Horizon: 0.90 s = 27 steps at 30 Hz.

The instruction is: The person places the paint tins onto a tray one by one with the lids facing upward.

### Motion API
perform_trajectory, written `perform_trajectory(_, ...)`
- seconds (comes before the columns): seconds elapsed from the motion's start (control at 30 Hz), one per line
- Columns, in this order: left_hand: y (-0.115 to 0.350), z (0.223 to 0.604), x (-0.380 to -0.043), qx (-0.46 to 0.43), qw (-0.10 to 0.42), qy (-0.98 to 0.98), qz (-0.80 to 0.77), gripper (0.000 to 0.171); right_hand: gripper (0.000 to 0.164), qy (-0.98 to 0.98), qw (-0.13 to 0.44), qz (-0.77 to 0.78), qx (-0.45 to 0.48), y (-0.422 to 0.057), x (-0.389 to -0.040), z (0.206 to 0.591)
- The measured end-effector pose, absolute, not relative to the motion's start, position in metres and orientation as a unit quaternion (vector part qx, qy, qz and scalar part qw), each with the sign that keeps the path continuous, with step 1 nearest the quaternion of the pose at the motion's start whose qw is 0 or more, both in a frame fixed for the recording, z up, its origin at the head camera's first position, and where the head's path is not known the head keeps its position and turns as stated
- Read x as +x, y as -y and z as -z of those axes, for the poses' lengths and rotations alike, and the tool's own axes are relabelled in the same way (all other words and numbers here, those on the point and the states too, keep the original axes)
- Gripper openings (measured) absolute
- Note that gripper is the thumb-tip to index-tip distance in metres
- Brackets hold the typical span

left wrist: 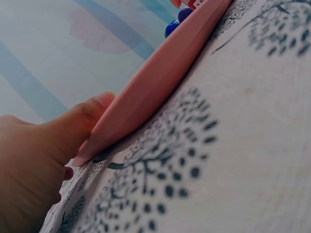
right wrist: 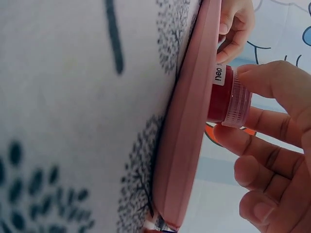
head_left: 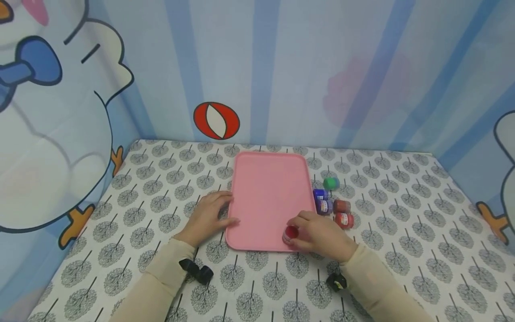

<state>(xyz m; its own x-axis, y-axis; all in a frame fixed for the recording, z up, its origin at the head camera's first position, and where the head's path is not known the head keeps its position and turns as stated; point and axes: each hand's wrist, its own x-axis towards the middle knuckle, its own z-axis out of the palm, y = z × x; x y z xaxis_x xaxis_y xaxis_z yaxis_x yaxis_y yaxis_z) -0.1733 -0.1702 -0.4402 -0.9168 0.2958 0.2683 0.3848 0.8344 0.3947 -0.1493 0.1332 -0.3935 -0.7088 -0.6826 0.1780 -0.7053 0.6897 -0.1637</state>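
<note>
A small paint jar [right wrist: 222,97] with red contents and a clear ribbed lid stands upright near the front right corner of a pink tray [head_left: 265,192]. My right hand [head_left: 322,235] pinches its lid between thumb and fingers; the ring and little fingers curl free in the right wrist view. At the tray's left side, my left hand [head_left: 207,217] holds the edge, its thumb [left wrist: 92,109] over the rim and its other fingers low along the outside, partly hidden.
Right of the tray lie several more paint jars: a green one [head_left: 331,183], blue [head_left: 320,194] and purple [head_left: 324,206] ones, a brown one [head_left: 342,206] and a red one [head_left: 344,220]. A tree-patterned cloth [head_left: 161,192] covers the table. A printed curtain [head_left: 289,76] hangs behind.
</note>
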Motion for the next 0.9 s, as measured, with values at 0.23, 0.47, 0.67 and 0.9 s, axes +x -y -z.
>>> perform_trajectory(0.23, 0.169, 0.44, -0.173, -0.172, 0.093, 0.956, 0.219, 0.067, 0.042, 0.918, 0.049, -0.114, 0.377, -0.139, -0.149, 0.393)
perform_trajectory(0.47, 0.168, 0.438, -0.173, -0.177, 0.1, 0.955, 0.216, 0.066, 0.042, 0.926, 0.054, -0.107, 0.358, -0.15, -0.15, 0.388)
perform_trajectory(0.67, 0.169, 0.44, -0.173, -0.182, 0.106, 0.954, 0.212, 0.066, 0.038, 0.931, 0.092, -0.1, 0.34, -0.161, -0.151, 0.388)
perform_trajectory(0.9, 0.169, 0.441, -0.175, -0.183, 0.11, 0.953, 0.212, 0.065, 0.033, 0.942, 0.094, -0.114, 0.303, -0.175, -0.15, 0.385)
